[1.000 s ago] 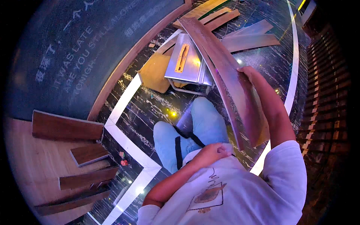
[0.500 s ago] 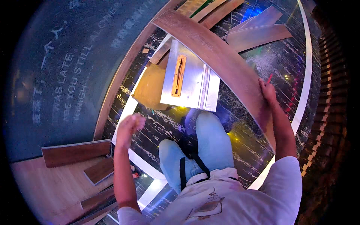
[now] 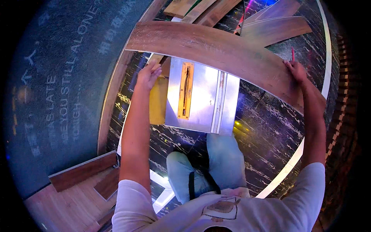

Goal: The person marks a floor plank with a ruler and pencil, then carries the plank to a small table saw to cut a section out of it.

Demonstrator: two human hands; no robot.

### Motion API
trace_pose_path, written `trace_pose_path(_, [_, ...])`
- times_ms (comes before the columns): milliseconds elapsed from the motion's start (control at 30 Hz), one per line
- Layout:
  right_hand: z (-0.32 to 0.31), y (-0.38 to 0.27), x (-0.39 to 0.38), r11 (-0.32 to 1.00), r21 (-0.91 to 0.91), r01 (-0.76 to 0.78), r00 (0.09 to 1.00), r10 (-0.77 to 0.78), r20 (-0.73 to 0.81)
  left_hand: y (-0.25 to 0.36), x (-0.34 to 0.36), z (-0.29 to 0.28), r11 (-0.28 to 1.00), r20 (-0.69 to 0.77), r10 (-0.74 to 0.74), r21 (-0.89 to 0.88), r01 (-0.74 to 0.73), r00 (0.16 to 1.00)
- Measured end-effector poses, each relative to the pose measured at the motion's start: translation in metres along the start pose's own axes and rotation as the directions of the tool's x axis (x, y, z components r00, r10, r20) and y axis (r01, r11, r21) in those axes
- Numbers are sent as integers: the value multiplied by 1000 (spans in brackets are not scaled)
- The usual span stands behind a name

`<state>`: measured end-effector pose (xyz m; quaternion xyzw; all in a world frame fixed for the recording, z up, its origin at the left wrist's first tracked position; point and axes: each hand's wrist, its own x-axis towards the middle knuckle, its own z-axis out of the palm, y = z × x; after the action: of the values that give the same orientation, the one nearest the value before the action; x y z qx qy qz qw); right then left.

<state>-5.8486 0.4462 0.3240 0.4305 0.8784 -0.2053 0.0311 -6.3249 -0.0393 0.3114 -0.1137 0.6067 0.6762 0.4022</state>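
Observation:
A long brown wood-look plank [image 3: 216, 46] stretches from upper left to right in front of me. My right hand [image 3: 295, 71] is closed on its right part, and a thin red pencil-like stick [image 3: 293, 54] pokes up from the same hand. My left hand [image 3: 149, 75] is raised just below the plank's left part, fingers stretched and apart, seemingly holding nothing. Between my arms stands a small metal-topped table saw [image 3: 201, 89]. An orange insert [image 3: 181, 91] with a dark slot is set into its top; a yellowish panel [image 3: 157, 102] shows at its left side.
More planks [image 3: 270, 31] lie on the dark marbled floor [image 3: 266, 123] beyond. Cut boards [image 3: 83, 170] lie at lower left beside a dark wall [image 3: 69, 77] with lettering. A white strip [image 3: 284, 170] curves along the right.
The plank has swung toward level, its left end moving left and its right end rising. My left hand has reached forward and opened. The saw appears lower in view.

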Motion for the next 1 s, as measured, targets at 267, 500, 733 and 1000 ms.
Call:
trace_pose_path(267, [9, -33, 43, 993, 5, 120, 969, -116, -216, -34, 57, 35, 959, 1, 39, -280, -37, 999])
trace_pose_path(500, [100, -80, -127, 409, 907, 95, 710, 611, -350, -33, 35, 21, 958, -24, 82, -273, -85, 996])
trace_pose_path(733, [149, -141, -95, -710, 667, 224, 959, 281, -23, -31, 30, 14, 953, -60, 92, -285, -105, 994])
trace_pose_path(1000, [147, -126, -68, -448, 878, 165, 906, 422, 45, -51, 21, 26, 967, 74, 22, -255, -3, 997])
